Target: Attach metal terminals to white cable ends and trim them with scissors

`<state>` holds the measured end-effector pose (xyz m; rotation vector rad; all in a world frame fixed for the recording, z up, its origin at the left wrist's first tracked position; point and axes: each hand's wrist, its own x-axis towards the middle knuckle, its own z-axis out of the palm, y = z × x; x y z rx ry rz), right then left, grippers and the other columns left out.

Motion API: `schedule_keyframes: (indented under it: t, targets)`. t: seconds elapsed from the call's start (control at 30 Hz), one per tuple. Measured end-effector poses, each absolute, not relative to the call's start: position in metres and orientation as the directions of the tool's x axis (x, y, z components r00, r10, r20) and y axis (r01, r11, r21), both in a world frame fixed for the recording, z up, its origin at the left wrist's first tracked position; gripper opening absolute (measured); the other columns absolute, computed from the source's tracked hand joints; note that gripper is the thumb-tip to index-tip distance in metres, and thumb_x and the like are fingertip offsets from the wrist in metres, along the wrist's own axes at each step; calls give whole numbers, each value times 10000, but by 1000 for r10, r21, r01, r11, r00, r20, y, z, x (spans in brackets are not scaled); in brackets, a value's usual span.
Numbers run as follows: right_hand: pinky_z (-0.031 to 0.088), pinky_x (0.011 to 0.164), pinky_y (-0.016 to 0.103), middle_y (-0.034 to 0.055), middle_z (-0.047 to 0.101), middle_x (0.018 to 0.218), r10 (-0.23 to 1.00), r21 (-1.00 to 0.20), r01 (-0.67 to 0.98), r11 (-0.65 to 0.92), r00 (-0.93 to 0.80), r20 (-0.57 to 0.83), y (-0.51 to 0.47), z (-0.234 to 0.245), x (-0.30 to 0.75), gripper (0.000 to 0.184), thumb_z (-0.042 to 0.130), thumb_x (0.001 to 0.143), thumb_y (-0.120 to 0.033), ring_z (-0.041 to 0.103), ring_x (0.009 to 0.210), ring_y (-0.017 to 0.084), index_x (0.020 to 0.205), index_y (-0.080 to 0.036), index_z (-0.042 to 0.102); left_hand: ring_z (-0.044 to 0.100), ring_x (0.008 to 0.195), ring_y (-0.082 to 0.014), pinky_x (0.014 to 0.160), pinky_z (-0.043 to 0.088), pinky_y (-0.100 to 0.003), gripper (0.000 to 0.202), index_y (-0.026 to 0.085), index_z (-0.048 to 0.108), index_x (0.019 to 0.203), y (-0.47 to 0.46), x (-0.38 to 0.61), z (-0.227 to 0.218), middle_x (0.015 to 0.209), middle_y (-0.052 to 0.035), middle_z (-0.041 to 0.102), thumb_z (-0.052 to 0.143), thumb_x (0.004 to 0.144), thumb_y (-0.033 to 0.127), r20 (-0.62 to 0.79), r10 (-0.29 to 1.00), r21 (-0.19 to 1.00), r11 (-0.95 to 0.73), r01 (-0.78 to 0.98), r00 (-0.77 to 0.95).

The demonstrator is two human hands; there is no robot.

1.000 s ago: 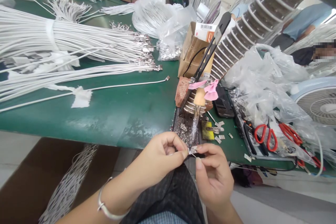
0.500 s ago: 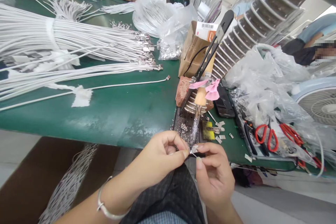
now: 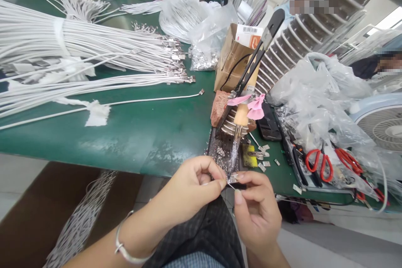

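A soldering iron (image 3: 241, 115) with a wooden handle and pink tie is fixed tip-down, its tip close above a small metal connector (image 3: 232, 178). My right hand (image 3: 259, 207) has its index finger at the connector's right side, thumb slightly apart below it. Between my fingertips runs a thin pale wire (image 3: 231, 186), from the left fingers to the right thumb. My left hand (image 3: 197, 188) is closed in a pinch just left of the tip, at the wire's end. The fingers hide most of what they hold.
Bundled white cables (image 3: 103, 42) lie at left, one single cable (image 3: 157, 99) in front. A brick (image 3: 219, 106), cardboard box (image 3: 228, 60) and ribbed duct (image 3: 289, 42) stand behind the iron. To the right are a yellow sponge (image 3: 250, 156), loose connectors, red-handled cutters (image 3: 318, 163) and a fan (image 3: 383, 123).
Both hands keep nearly the same pose at the iron's tip. The view has shifted very slightly, and a person at the back right has come into sight.
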<state>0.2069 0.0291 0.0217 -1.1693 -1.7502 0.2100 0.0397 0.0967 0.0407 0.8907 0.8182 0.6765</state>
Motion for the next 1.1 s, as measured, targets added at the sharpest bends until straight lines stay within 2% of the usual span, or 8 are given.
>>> schedule_keyframes:
  t: [0.2,0.43,0.77,0.93,1.1]
  targets:
    - [569,929,231,57,590,1071,780,-605,602,520,-46,624,30,22,206,169,541,851,18,610,1076,89,901,-143,525,403,564,-78,539,301,-235,198,145,567,683,96,40,40,728,-12,607,666,660,315,-340,786,869,472,-147,516]
    - [548,954,204,52,583,1104,791,-593,608,528,-97,605,28,18,208,158,550,846,0,596,1095,74,899,-147,523,450,594,-87,557,325,-232,196,138,568,679,94,38,38,771,-37,634,654,649,311,-360,776,863,488,-132,519]
    - [574,882,186,39,601,1031,829,-692,523,498,-53,557,25,16,210,160,533,864,2,628,1032,66,883,-155,514,451,648,-120,596,306,-272,283,144,570,749,90,33,29,854,-87,623,648,695,411,-393,739,875,483,-24,548]
    - [578,863,197,41,605,1017,825,-677,541,498,-55,563,25,17,210,158,534,864,0,633,1011,74,881,-155,510,388,593,-100,568,286,-269,274,159,546,742,90,35,29,768,-43,584,633,683,412,-388,759,883,468,-24,523]
    - [567,854,188,37,599,1008,814,-649,575,498,-51,579,27,20,208,155,548,858,-1,625,1009,72,865,-154,519,385,585,-94,557,283,-265,260,155,550,743,93,38,32,770,-41,593,623,682,396,-366,764,887,459,-48,532]
